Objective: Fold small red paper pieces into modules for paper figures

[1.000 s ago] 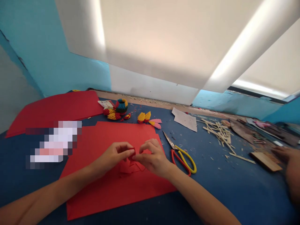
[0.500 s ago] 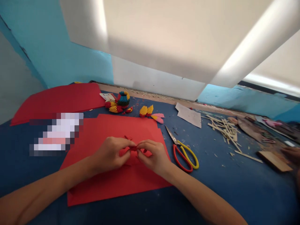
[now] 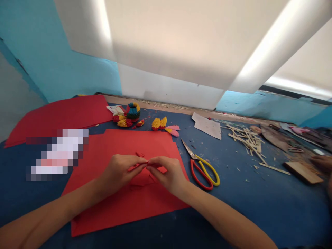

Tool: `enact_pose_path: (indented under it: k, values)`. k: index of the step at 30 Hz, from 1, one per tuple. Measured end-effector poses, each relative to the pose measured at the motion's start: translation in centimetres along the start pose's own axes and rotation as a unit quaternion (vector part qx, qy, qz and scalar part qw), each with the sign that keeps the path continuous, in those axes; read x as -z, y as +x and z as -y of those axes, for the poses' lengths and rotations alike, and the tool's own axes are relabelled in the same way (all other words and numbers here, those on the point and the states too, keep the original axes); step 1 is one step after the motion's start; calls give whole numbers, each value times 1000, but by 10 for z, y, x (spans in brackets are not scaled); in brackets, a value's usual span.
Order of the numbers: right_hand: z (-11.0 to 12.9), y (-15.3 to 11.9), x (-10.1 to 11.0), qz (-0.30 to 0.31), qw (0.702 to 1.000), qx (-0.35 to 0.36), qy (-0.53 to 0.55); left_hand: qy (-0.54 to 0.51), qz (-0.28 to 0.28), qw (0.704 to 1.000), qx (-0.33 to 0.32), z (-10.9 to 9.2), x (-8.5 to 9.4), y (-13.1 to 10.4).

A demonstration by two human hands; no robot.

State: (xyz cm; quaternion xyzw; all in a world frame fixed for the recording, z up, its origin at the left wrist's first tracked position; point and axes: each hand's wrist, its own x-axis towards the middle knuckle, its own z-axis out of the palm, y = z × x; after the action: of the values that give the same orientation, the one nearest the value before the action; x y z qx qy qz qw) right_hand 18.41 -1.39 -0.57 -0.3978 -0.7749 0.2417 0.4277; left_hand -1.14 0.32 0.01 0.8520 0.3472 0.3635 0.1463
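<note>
My left hand (image 3: 121, 171) and my right hand (image 3: 167, 173) meet fingertip to fingertip above a large red paper sheet (image 3: 103, 214). Both are closed in a pinch on a small piece of red paper (image 3: 147, 162), mostly hidden by the fingers. Small folded red paper pieces (image 3: 140, 154) lie on the sheet, some just behind the hands and others beneath them. Right of the sheet rest scissors (image 3: 195, 157), blades parted a little, with one red and one yellow handle.
Folded-paper models (image 3: 124, 121) in red, yellow and blue stand behind the sheet. More red sheets (image 3: 59, 112) lie at the back left. White paper (image 3: 206, 126), thin wooden sticks (image 3: 246, 140) and a wooden block (image 3: 303, 172) are to the right. Another person's hand (image 3: 321, 162) shows at the right edge.
My fingertips have drawn closer together around the small red paper, hiding more of it. The whole view has shifted slightly.
</note>
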Motion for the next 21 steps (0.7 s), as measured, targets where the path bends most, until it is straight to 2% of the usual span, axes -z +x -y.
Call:
enact_pose_path:
  k: [3,9,13,18,21]
  values:
    - [1,1,-1,-28,999,-6,41,-29,-12,999,4,-6,4,3]
    - [5,1,-2,-78,993,-12,92,-95,-29,993,57,-15,6,8]
    - [6,1,-2,-110,989,-5,101,-116,-47,991,50,-15,5,6]
    - [11,1,1,-121,988,-4,101,-133,-49,988,64,-17,4,5]
    - [16,1,4,-92,994,-8,65,-148,-33,986,73,-21,5,6]
